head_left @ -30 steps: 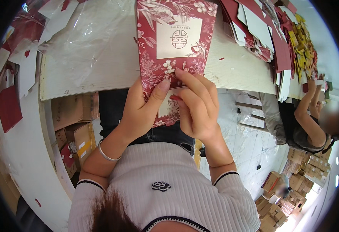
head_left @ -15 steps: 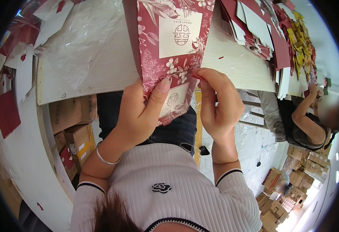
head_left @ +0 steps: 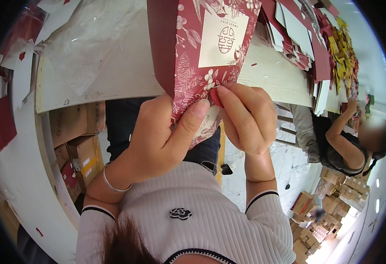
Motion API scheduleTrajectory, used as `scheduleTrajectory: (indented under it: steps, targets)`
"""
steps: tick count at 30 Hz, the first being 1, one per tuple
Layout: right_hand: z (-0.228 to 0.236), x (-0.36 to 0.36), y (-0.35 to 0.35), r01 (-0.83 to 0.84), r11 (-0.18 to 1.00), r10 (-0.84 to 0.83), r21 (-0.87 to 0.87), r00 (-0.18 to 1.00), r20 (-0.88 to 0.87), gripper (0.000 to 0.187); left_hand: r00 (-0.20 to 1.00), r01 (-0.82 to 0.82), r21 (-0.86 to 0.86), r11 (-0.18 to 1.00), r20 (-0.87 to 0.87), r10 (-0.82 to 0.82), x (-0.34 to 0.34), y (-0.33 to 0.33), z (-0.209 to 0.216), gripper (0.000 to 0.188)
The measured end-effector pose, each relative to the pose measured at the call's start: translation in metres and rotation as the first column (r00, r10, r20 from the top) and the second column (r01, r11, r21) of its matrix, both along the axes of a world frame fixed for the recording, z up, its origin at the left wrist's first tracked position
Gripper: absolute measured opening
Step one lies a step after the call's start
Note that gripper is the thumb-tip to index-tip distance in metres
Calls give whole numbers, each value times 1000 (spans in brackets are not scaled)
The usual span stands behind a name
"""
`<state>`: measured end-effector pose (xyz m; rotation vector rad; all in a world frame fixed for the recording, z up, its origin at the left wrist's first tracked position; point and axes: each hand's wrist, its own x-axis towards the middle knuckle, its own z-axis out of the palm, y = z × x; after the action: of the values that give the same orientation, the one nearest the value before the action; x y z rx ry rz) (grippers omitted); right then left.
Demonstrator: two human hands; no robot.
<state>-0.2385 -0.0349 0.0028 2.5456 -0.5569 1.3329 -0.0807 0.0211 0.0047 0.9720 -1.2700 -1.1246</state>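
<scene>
A dark red paper gift box with pale flower-and-berry print and a cream label panel stands tilted in front of me, its narrow end toward my body. My left hand is closed around its lower left edge, thumb pressed on the printed face. Between the thumb and fingertips of my right hand is a small rounded red piece, against the printed face close to my left thumb. Whether that piece is loose or part of the box, I cannot tell. My left fingers behind the box are hidden.
Clear plastic wrap lies on the pale table. Stacked red and white card pieces are at the far right, with yellow and red packets beyond. Cardboard boxes sit under the table. A co-worker is at the right.
The box has shifted slightly right and turned, showing more of its plain left side. My right fingertips have moved in toward my left thumb, and the red piece now shows its rounded face.
</scene>
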Motion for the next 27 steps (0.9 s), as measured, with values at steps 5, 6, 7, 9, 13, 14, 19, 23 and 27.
scheduleTrajectory:
  steps: [5,6,7,9,13,14,19,23,27]
  targets:
    - [8,-2,3,65,996,-61,64,996,-66,33,999,-19,21,1000,-49,20,-1,-1,0,20]
    - [12,-2,4,80,994,-72,73,992,-103,33,997,-26,34,999,-68,28,-2,-1,0,20]
    - [15,-2,5,96,992,-84,81,987,-141,33,999,-27,20,999,-30,27,-1,0,0,19]
    - [25,-2,8,119,988,-94,100,970,-226,33,999,-26,-7,1000,46,26,-1,1,0,19]
    - [42,-2,11,132,981,-75,142,932,-353,33,989,-59,-107,993,126,72,-4,1,4,17]
    - [44,-2,11,115,981,-53,156,933,-356,33,985,-70,-132,989,145,89,-4,0,3,16]
    - [34,-3,3,19,997,-2,80,978,-208,35,998,-19,-66,998,53,22,-2,2,8,17]
    - [25,-6,-1,-66,998,68,25,994,-91,37,998,59,9,998,-37,-59,3,5,13,19]
    - [27,-4,1,-16,1000,16,-4,991,-136,35,998,44,22,999,-39,-43,2,6,16,20]
